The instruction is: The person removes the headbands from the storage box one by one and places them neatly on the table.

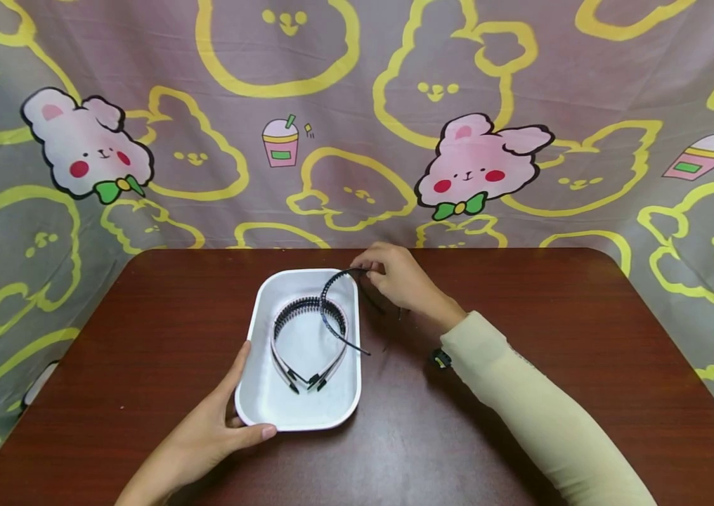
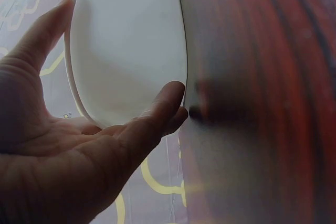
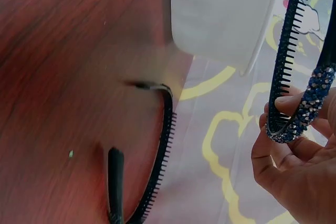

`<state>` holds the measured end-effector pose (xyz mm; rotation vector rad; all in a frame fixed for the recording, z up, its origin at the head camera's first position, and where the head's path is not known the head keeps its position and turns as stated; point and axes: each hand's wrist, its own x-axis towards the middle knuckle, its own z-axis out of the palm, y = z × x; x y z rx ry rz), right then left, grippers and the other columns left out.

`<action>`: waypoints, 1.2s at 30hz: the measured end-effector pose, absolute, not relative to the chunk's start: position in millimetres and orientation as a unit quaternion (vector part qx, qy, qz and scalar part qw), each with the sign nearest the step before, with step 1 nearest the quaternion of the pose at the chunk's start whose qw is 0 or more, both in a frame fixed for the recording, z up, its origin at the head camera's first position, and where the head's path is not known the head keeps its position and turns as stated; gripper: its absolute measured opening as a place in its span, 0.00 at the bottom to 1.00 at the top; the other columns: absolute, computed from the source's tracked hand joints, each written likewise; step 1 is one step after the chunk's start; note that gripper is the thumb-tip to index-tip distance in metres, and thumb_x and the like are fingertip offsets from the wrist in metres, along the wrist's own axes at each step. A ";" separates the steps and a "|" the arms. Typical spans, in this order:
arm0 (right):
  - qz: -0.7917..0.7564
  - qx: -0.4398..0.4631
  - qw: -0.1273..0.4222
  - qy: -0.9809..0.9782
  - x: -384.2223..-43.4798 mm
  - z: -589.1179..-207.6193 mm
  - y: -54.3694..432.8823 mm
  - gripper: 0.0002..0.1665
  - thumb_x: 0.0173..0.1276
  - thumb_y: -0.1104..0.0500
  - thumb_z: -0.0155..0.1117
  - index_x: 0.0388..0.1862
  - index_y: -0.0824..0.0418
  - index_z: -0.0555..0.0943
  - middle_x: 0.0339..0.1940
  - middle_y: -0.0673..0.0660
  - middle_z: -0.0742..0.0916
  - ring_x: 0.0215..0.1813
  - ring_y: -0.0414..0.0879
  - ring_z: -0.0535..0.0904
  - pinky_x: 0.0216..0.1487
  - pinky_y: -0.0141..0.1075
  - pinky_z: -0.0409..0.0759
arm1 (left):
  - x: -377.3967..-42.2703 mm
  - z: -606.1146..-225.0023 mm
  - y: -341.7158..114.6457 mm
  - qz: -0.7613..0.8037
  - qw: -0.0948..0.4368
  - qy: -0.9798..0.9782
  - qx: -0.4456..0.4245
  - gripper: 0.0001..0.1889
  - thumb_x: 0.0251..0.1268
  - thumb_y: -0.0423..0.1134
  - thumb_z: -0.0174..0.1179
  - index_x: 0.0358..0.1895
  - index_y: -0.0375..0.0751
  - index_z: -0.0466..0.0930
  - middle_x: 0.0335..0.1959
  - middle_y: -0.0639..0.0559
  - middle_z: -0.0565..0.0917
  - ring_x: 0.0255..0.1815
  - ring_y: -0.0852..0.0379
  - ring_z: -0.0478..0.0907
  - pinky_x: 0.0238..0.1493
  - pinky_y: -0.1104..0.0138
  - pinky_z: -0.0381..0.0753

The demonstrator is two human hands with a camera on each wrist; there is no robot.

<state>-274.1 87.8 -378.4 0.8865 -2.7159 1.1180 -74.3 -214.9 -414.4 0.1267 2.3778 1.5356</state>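
A white tray (image 1: 302, 416) stands on the table, and my left hand (image 1: 208, 429) grips its near left corner, thumb at the near rim and a finger along the left side. Inside lie several toothed headbands (image 1: 276, 344), black and pale pink, nested together. My right hand (image 1: 404, 277) pinches a black toothed headband (image 3: 313, 95) with blue rhinestones at its bend. In the head view this headband hangs over the tray's right rim, its ends towards me. Beneath the right hand, another black toothed headband (image 3: 167, 140) rests on the table, partly hidden in the head view.
The brown wooden table (image 1: 445, 450) reaches back to a patterned curtain (image 1: 344, 105) with bunny faces. A small black item (image 1: 441, 358) shows by the right sleeve cuff. At the left table edge, a whitish object (image 1: 41, 383) is partly hidden.
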 end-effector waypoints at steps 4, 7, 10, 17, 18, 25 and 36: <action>0.377 0.278 0.038 -0.883 -276.3 -378.2 96.5 0.17 0.70 0.75 0.61 0.50 0.63 0.90 0.41 0.58 0.86 0.45 0.51 0.79 0.48 0.41 0.78 | -74.6 -415.8 -215.7 0.540 0.152 0.827 0.047 0.67 0.59 0.37 0.78 0.87 0.57 0.30 0.86 0.31 0.40 0.50 0.57 0.83 0.47 0.72 0.84; 0.380 0.276 0.044 -0.882 -278.7 -378.6 103.3 0.17 0.70 0.75 0.60 0.49 0.63 0.90 0.41 0.59 0.86 0.45 0.52 0.79 0.48 0.42 0.77 | -74.5 -416.0 -216.1 0.538 0.152 0.828 0.047 0.67 0.59 0.37 0.78 0.87 0.57 0.30 0.86 0.31 0.41 0.50 0.58 0.83 0.47 0.72 0.84; 0.383 0.276 0.049 -0.880 -281.1 -379.2 109.1 0.17 0.69 0.75 0.59 0.47 0.64 0.90 0.40 0.61 0.86 0.45 0.52 0.79 0.48 0.42 0.76 | -74.0 -415.3 -216.3 0.532 0.152 0.832 0.042 0.67 0.59 0.38 0.78 0.87 0.59 0.30 0.86 0.32 0.42 0.50 0.58 0.83 0.47 0.72 0.84; 0.391 0.249 0.046 -0.885 -285.7 -380.2 121.3 0.17 0.69 0.75 0.59 0.48 0.64 0.90 0.40 0.61 0.86 0.45 0.53 0.78 0.48 0.41 0.74 | -74.1 -413.6 -216.5 0.534 0.157 0.830 0.033 0.66 0.59 0.41 0.79 0.87 0.63 0.31 0.87 0.34 0.42 0.50 0.57 0.84 0.47 0.72 0.84; 0.392 0.245 0.046 -0.885 -286.6 -380.3 123.1 0.17 0.69 0.75 0.59 0.48 0.64 0.90 0.40 0.62 0.86 0.46 0.53 0.78 0.48 0.41 0.74 | -74.2 -413.7 -216.5 0.531 0.155 0.833 0.032 0.66 0.58 0.42 0.79 0.87 0.64 0.32 0.87 0.34 0.43 0.50 0.57 0.84 0.47 0.72 0.84; 0.395 0.219 0.039 -0.891 -291.9 -381.6 136.9 0.16 0.71 0.75 0.59 0.49 0.65 0.90 0.45 0.63 0.87 0.49 0.54 0.78 0.51 0.43 0.75 | -74.5 -413.9 -216.7 0.531 0.154 0.832 0.033 0.66 0.58 0.43 0.79 0.87 0.64 0.32 0.86 0.34 0.44 0.50 0.58 0.84 0.48 0.73 0.83; 0.397 0.176 0.028 -0.900 -304.6 -392.3 162.8 0.17 0.72 0.74 0.58 0.50 0.65 0.89 0.51 0.64 0.87 0.50 0.56 0.79 0.49 0.44 0.76 | -74.4 -414.2 -217.2 0.529 0.154 0.833 0.042 0.66 0.59 0.42 0.78 0.87 0.64 0.31 0.86 0.34 0.44 0.50 0.58 0.84 0.48 0.73 0.83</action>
